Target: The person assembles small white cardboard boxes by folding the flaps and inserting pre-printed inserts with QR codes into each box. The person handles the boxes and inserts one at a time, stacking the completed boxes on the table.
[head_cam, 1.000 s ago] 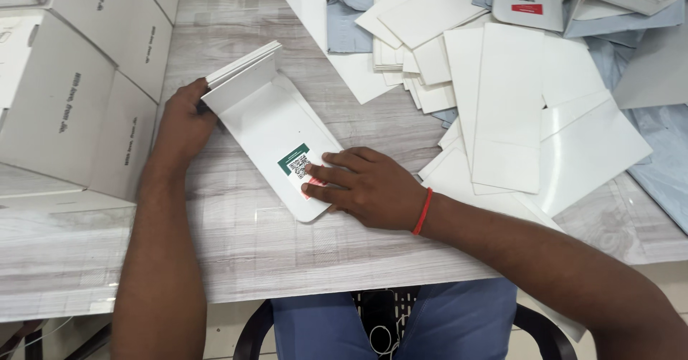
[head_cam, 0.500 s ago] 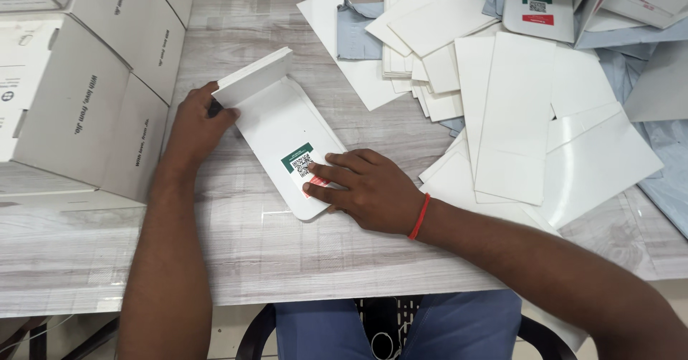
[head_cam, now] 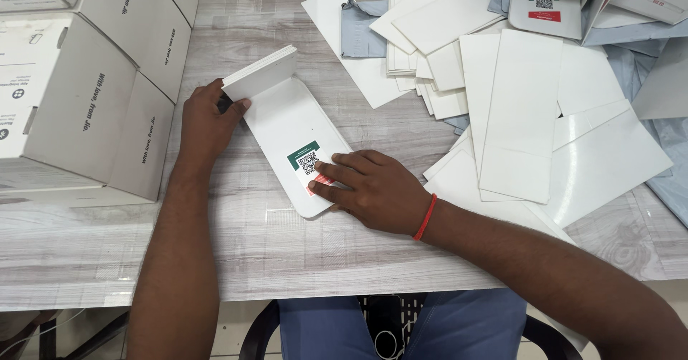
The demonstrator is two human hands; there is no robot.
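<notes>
Cardboard sleeve (head_cam: pixel 287 127) lay flat between both hands, right hand (head_cam: pixel 369 188) spread open pressing its labelled end down so it wouldn't slide while the left hand (head_cam: pixel 204 120) pinched the far flap (head_cam: pixel 261 73) upright, probably creasing it.

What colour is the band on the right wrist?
Red, a thin wristband beside the right hand; head view.
</notes>
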